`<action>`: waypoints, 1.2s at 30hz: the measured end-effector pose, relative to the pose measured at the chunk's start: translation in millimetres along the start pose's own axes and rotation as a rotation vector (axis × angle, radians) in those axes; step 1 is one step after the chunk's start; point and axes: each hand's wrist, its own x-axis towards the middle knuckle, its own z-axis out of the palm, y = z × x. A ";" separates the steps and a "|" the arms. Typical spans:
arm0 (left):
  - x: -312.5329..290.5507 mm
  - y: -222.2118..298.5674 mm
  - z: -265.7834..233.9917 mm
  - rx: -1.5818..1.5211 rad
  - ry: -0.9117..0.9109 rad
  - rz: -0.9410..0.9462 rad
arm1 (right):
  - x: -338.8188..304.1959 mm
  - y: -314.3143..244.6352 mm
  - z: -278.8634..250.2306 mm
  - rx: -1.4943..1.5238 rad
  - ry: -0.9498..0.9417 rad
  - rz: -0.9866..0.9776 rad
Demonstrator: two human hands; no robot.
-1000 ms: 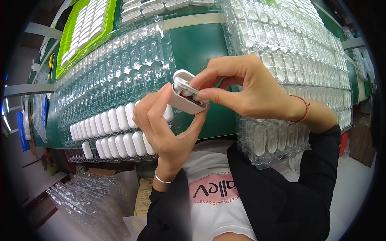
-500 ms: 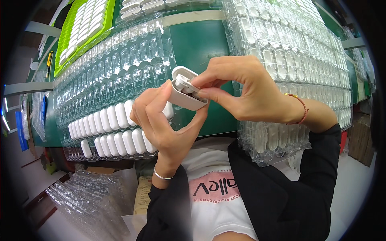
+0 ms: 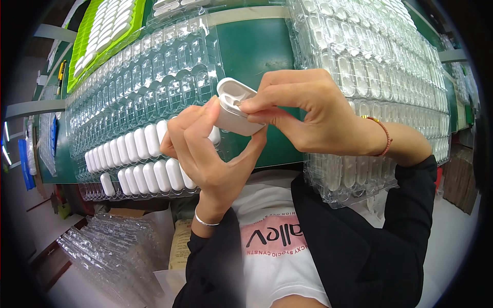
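Observation:
My left hand [image 3: 205, 138] holds a small white earbud charging case [image 3: 237, 122] by its sides, with the lid [image 3: 226, 84] tilted up. Inside its mouth sits a white inner insert [image 3: 232, 101] with rounded hollows. The thumb and forefinger of my right hand [image 3: 300, 110] pinch at the insert's right side, hiding part of it and the case rim. Below and left of my left hand, rows of closed white cases [image 3: 138, 143] stand in a clear plastic tray [image 3: 149, 84]; my left hand covers some of them.
Stacked clear trays with white case parts [image 3: 370, 77] rise on the right. A bright green tray [image 3: 131, 38] of white pieces lies at the far left. Green table surface [image 3: 251, 49] shows between the trays. Below the table edge leans a stack of clear trays [image 3: 110, 251].
The white insert, raised and tilted above the case half a second ago with dark parts showing beneath it, now sits down in the case mouth. My right fingers stay on it.

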 end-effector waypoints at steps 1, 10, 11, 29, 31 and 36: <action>-0.2 -1.0 0.5 -0.004 -0.001 0.001 | 0.3 0.9 0.5 -0.009 0.001 -0.016; -0.9 0.6 -3.1 0.011 -0.014 0.006 | 3.6 -3.5 -1.8 0.075 -0.033 0.031; -0.9 0.4 -1.9 0.002 -0.001 0.019 | 3.1 -3.6 -2.1 0.067 -0.034 0.026; 1.6 3.3 2.0 -0.115 0.085 -0.055 | 2.4 -3.7 -5.2 0.095 0.004 -0.034; 8.8 7.8 -3.8 -0.087 0.098 -0.044 | 9.3 -7.3 -17.1 0.172 0.110 -0.030; 7.3 15.5 0.2 -0.161 0.119 -0.079 | 9.9 -18.8 -6.1 0.854 -0.149 0.538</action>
